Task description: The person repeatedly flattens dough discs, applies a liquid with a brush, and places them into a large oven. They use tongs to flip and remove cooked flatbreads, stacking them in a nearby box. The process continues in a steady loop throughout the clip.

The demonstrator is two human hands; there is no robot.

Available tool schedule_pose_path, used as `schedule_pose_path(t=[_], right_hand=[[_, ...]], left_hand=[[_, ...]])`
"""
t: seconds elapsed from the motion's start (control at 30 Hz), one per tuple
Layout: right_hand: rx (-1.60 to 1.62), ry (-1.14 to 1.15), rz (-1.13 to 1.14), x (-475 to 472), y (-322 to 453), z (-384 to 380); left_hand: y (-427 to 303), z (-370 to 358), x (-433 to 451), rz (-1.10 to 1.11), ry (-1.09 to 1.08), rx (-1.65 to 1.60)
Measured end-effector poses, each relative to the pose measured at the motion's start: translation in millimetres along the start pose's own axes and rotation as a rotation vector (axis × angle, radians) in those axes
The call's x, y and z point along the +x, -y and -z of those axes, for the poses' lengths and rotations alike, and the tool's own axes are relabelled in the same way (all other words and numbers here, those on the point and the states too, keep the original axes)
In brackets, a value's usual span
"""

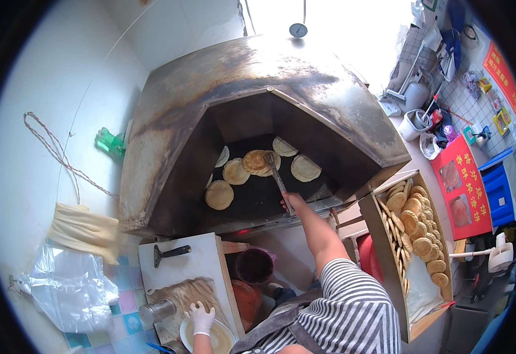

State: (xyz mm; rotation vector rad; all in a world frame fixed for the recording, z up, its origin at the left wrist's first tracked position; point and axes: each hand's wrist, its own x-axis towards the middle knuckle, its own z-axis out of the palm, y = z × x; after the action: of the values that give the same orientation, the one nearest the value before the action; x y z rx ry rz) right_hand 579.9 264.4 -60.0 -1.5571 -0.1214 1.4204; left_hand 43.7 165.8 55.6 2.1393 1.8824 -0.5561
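My right hand (pixel 292 202), bare, grips the handle of a metal tool (pixel 278 177) that reaches into the oven. Its far end lies on a browned flatbread (pixel 256 162) on the dark baking plate (pixel 258 198). Paler rounds lie around it, among them one at the front left (pixel 219 195) and one at the right (pixel 306 168). In a white glove, my left hand (pixel 202 317) is over the rim of a white bowl (pixel 219 338) of pale liquid, fingers apart. A metal shaker (pixel 157 311) lies beside it on the cloth.
A scraper (pixel 172 253) lies on the white worktop (pixel 191 256). At the right, a wooden box (pixel 446 290) holds many baked flatbreads (pixel 422 245). The oven hood (pixel 258 66) surrounds the opening. A dark bucket (pixel 254 265) stands below. Plastic bags (pixel 72 283) hang at the left.
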Motion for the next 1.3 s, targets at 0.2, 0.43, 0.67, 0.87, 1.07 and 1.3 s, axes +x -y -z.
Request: schedule_pose_path(t=[0.2,0.43,0.67,0.87,1.07,1.3], right_hand=[[0.108,-0.002,0.024,9.8,-7.3,-41.4],[0.221,-0.007,0.121,-28.6,-34.7,-41.1],[0.247,0.046,0.105,-277.9,-124.8,132.0],[0.318,-0.600,0.053,-500.3,-236.4,283.7],[0.820,-0.984,-0.320,-617.9,-337.0,386.0],[1.082,-0.696,-0.475,-641.2,-385.5,449.8]], left_hand=[[-1.2,4.3,-0.1,0.005,0.041,0.013],[-1.7,12.9,2.1,0.006,0.117,-0.006],[23.3,-13.8,16.5,-0.004,0.049,-0.087],[-10.3,-33.6,35.3,0.021,0.010,0.008],[-86.4,-8.9,26.6,-0.035,0.037,0.123],[-131.5,10.8,10.5,-0.053,0.051,0.208]])
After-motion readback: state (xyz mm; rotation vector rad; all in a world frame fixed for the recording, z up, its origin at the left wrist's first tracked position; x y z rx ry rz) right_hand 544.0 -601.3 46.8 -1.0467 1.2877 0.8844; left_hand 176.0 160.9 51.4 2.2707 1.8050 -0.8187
